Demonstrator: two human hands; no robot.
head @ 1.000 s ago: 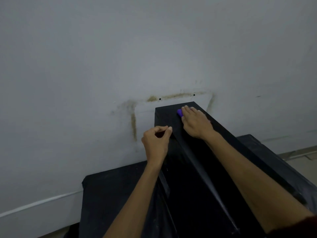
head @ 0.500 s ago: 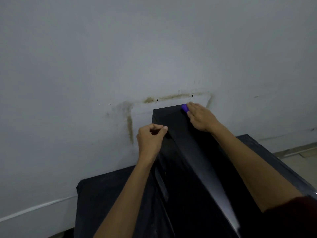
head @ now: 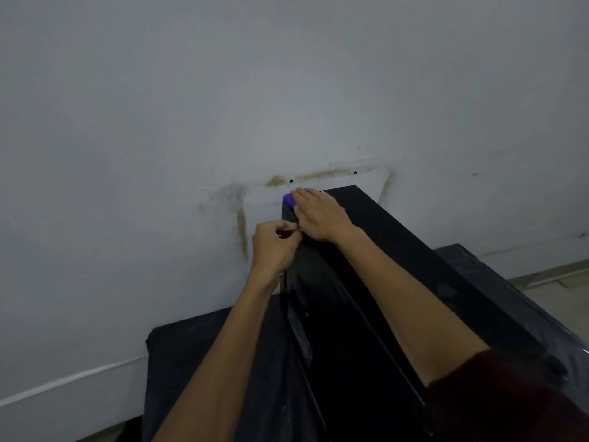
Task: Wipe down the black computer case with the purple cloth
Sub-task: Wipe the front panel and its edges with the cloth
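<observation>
The black computer case (head: 398, 250) stands upright on a black-covered surface, its top running away from me toward the wall. My right hand (head: 320, 213) lies flat on the far left corner of the case's top, pressing the purple cloth (head: 289, 199) down; only a small purple edge shows past the fingers. My left hand (head: 274, 247) is curled, fingers pinched together, against the case's upper left edge just below the right hand. Whether it grips anything I cannot tell.
A grey wall (head: 223, 106) with brown stain marks (head: 241, 231) stands directly behind the case. The black-wrapped surface (head: 197, 362) under the case extends left and right. A strip of light floor (head: 567, 275) shows at the right.
My right hand slid the purple cloth from the far right part of the case's top across to its far left corner. My left hand stayed at the left edge.
</observation>
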